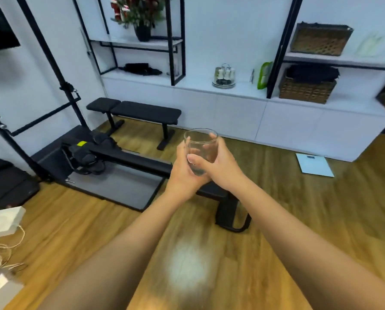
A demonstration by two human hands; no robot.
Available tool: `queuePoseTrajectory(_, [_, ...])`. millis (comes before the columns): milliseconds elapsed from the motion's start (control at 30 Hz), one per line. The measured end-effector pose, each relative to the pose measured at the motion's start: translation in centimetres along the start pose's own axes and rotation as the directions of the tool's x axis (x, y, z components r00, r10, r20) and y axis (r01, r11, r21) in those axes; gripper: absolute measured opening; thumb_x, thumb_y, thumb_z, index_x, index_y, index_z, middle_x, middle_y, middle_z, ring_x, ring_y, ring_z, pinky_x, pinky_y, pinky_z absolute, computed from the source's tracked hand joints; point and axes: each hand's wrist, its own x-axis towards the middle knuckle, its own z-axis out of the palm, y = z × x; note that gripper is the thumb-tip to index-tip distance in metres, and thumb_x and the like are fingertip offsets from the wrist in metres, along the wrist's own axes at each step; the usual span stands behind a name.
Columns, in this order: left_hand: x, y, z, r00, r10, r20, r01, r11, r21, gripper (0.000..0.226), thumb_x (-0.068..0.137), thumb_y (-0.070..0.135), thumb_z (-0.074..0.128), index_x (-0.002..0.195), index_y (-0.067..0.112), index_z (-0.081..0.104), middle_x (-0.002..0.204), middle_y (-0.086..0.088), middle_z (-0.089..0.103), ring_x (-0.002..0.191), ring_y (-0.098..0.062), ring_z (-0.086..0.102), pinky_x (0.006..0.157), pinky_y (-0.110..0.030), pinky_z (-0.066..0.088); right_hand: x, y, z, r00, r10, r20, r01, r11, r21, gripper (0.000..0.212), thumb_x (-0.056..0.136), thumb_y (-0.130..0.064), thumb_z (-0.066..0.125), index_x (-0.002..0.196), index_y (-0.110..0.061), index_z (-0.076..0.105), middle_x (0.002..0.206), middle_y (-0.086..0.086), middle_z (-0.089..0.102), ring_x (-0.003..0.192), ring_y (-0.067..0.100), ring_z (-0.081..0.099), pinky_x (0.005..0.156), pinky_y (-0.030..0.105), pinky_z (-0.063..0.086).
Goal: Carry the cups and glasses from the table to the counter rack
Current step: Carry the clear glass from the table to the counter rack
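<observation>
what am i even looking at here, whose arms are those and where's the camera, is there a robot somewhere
There is no robot here. The single picture comes from a wide-angle camera worn on a person's head, looking forward and down, so the two bare arms reaching into the frame are that person's own.

Both hands hold one clear drinking glass upright out in front of the body. The left hand wraps it from the left and below; the right hand wraps it from the right, thumb across the front. The glass looks empty.

The person stands over a wooden floor, so the glass is in mid-carry. Ahead is a black exercise bench, and behind it a white counter runs along the wall with a small rack, which holds what look like cups, and a woven basket. The table is not in view.
</observation>
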Motion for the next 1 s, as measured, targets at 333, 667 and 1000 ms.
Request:
queuePoseTrajectory(333, [17.3, -2.4, 15.4, 0.994, 0.052, 0.1, -0.05, 0.999, -0.02, 0.098, 0.063, 0.052, 0.093, 0.132, 0.055, 0.024, 0.119, 0.027, 0.061, 0.106, 0.002, 0.066, 0.088, -0.035, 0.062, 12.2, 8.9, -14.1, 0.993, 0.032, -0.112, -0.028, 0.999, 0.036, 0.087, 0.081, -0.056, 0.076, 0.15, -0.033, 0.028, 0.123, -0.029, 0.05, 0.11, -0.019, 0.05, 0.081, 0.005, 0.038])
queuePoseTrajectory(667, [36.0, -3.2, 26.9, 0.995, 0.069, 0.067, -0.063, 0.995, -0.079, 0.09, 0.062, 0.048, 0.085, 0.135, 0.041, 0.034, 0.114, 0.024, 0.063, 0.1, 0.008, 0.066, 0.078, -0.008, 0.051, 29.9, 14.9, -26.1, 0.995, 0.042, -0.093, -0.038, 0.998, 0.039, 0.088, 0.086, -0.042, 0.076, 0.155, -0.027, 0.023, 0.132, -0.013, 0.051, 0.111, -0.011, 0.053, 0.079, 0.002, 0.044])
queuePoseTrajectory(1000, [50.5, -3.8, 37.1, 0.999, 0.037, 0.009, -0.036, 0.993, -0.114, 0.094, 0.064, 0.052, 0.083, 0.144, 0.041, 0.035, 0.126, 0.014, 0.06, 0.105, -0.003, 0.069, 0.085, -0.016, 0.055, 44.6, 22.0, -36.7, 0.996, -0.027, -0.086, 0.033, 0.998, 0.059, 0.084, 0.089, -0.041, 0.073, 0.157, -0.026, 0.027, 0.132, -0.008, 0.053, 0.112, 0.009, 0.057, 0.089, 0.021, 0.05])
